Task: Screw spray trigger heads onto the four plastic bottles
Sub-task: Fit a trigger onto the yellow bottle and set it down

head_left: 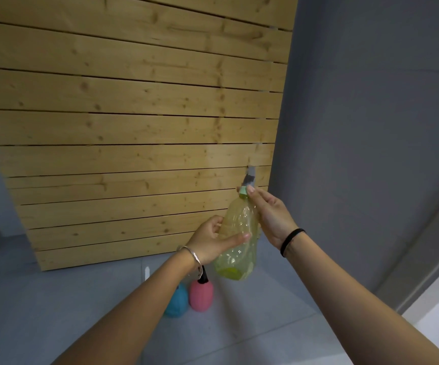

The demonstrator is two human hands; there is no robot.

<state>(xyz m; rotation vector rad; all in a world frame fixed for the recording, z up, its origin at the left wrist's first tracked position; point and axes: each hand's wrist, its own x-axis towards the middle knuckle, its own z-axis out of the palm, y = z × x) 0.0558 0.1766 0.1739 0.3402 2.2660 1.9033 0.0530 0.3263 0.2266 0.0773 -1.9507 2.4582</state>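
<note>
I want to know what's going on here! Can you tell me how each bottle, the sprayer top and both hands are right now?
yellow bottle: held up in the air, tilted, a little liquid at the bottom.
spray head: sitting on the yellow bottle's neck; tightness unclear.
left hand: gripping the yellow bottle's body.
right hand: fingers pinching the collar of the spray head.
pink bottle: standing on the floor, dark top on it.
blue bottle: standing on the floor, top hidden by the arm.

Grey tiled floor [239, 338] w/ grout lines. Pink bottle [201, 296] upright on it, black trigger head fitted. Blue bottle [177, 302] touching its left side, top hidden by forearm. Wood slat panel [134, 127] stands on floor behind, upright.
</note>
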